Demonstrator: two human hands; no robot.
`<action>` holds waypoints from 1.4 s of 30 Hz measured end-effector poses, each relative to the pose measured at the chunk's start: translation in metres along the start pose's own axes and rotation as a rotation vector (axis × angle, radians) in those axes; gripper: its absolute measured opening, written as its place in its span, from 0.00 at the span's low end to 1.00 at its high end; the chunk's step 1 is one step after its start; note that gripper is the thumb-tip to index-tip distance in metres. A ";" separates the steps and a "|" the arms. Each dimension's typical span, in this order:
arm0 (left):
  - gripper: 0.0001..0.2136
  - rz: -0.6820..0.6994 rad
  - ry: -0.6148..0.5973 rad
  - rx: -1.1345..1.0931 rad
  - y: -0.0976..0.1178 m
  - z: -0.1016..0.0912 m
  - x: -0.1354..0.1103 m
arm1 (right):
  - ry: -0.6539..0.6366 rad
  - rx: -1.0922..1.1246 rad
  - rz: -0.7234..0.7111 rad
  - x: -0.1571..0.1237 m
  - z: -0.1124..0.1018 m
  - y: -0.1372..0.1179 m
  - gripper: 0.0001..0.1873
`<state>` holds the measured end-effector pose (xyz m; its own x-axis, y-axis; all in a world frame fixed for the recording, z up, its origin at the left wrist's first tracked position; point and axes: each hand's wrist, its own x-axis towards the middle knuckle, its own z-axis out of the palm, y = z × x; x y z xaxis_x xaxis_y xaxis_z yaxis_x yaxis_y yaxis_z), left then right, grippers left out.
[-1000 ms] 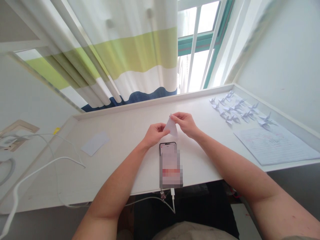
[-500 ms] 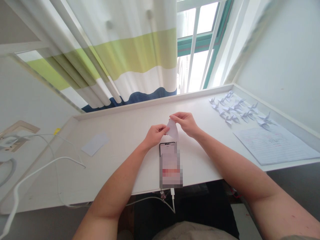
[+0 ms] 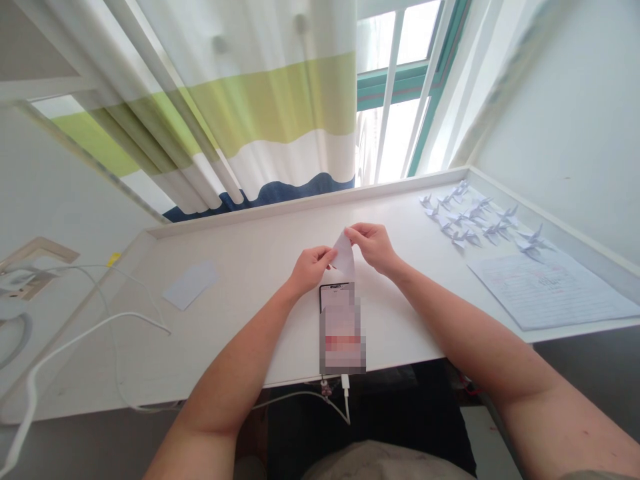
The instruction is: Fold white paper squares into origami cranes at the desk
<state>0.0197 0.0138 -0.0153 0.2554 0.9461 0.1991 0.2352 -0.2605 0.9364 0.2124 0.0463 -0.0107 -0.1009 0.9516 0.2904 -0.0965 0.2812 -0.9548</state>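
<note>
A small white sheet of folded paper (image 3: 344, 257) is held between my two hands, just beyond the top end of a phone (image 3: 336, 327). My left hand (image 3: 311, 268) pinches its left edge between thumb and fingers. At the upper corner, my right hand (image 3: 373, 245) grips the paper with its fingertips. The paper narrows to a point at the top; its finer creases are too small to make out. Face up near the table's front edge lies the phone, its screen partly blurred, with a white charging cable (image 3: 345, 393) plugged into its lower end.
Several white paper cranes (image 3: 470, 217) stand at the back right of the white table (image 3: 260, 267). A sheet of written paper (image 3: 545, 290) lies in front of them. To the left are a blank paper piece (image 3: 191, 285) and loose white cables (image 3: 100, 323). A raised rim borders the table.
My right fingers have shifted slightly right along the paper's upper corner, so its tip now shows more. My left hand keeps its pinch, almost unmoved.
</note>
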 end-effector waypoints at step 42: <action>0.20 -0.043 0.267 -0.234 -0.010 -0.012 0.010 | -0.329 -0.217 0.135 -0.010 0.003 0.012 0.33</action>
<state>0.0081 0.0280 -0.0194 -0.0116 0.9802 0.1978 0.0113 -0.1977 0.9802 0.2089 0.0399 -0.0245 -0.4132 0.9009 0.1331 0.1468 0.2101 -0.9666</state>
